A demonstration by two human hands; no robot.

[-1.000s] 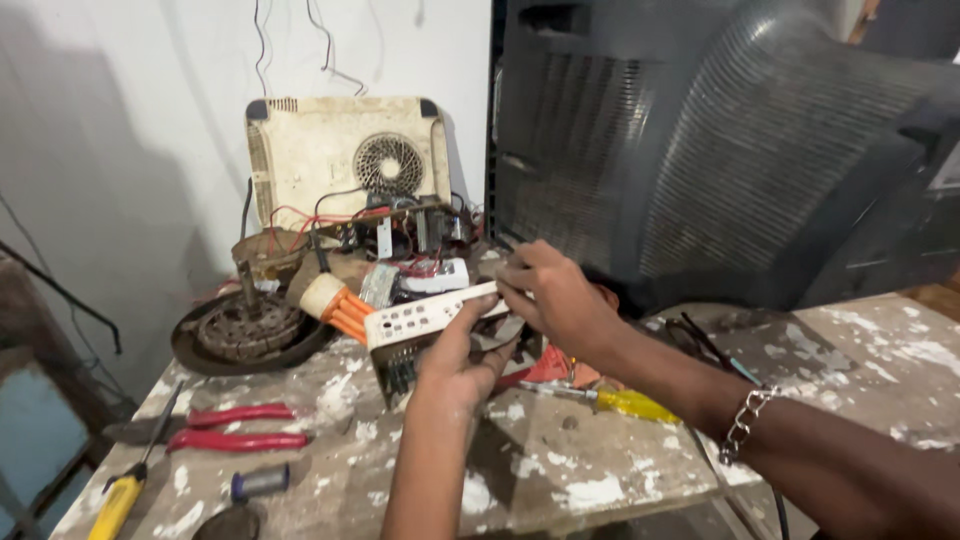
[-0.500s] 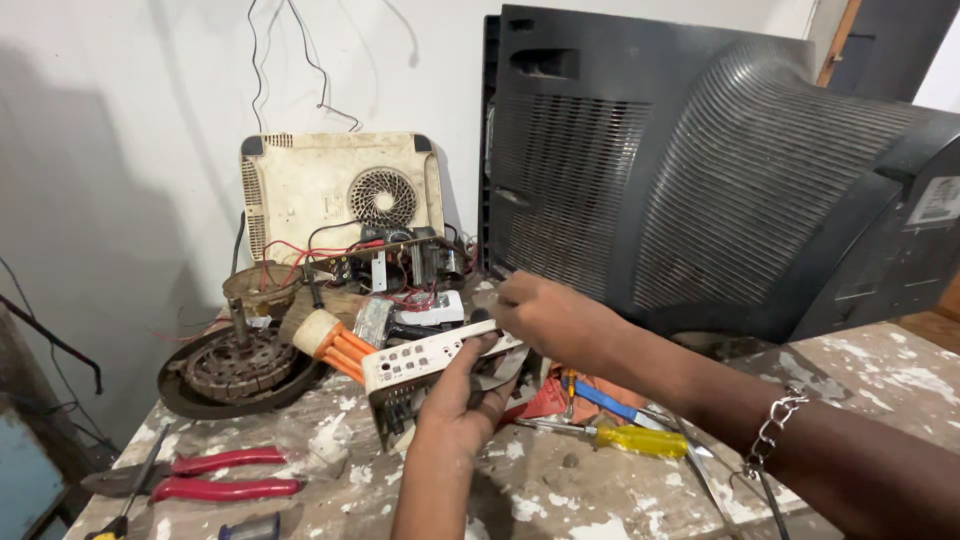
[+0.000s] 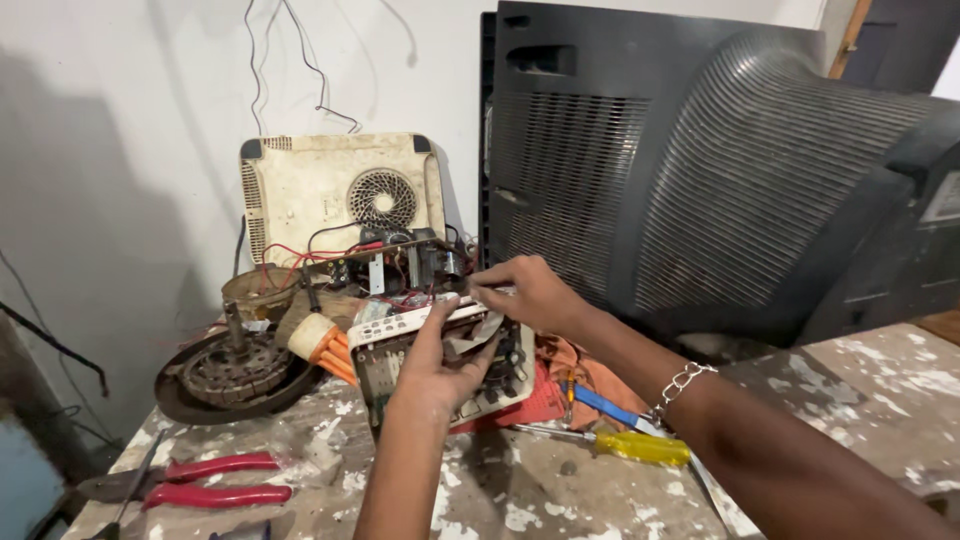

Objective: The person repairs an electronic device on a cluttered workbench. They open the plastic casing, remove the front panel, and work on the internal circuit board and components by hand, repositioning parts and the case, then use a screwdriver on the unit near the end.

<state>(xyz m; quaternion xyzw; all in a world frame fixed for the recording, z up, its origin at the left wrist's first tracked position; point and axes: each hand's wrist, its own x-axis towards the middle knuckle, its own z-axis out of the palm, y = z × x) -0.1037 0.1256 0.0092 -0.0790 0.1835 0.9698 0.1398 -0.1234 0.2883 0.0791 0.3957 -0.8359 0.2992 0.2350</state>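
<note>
My left hand (image 3: 437, 362) grips a small white electronic unit with a button panel (image 3: 400, 328), held tilted above the paint-stained workbench (image 3: 560, 500). My right hand (image 3: 528, 292) pinches the unit's upper right edge, fingers closed on a thin part there; what exactly it pinches is too small to tell. A metal chain bracelet (image 3: 680, 384) hangs on my right wrist. Behind the unit sits an open circuit board with red wires (image 3: 385, 262).
A big dark CRT television back (image 3: 720, 170) fills the right. A cream casing with a fan grille (image 3: 340, 192) leans on the wall. A round coil plate (image 3: 225, 372), orange-handled tool (image 3: 322, 345), red pliers (image 3: 215, 480) and yellow-handled screwdriver (image 3: 620, 444) lie on the bench.
The view has risen and pulled closer. Both hands stayed on the white unit; the right hand shifted to its top right edge while the left turned the unit more upright.
</note>
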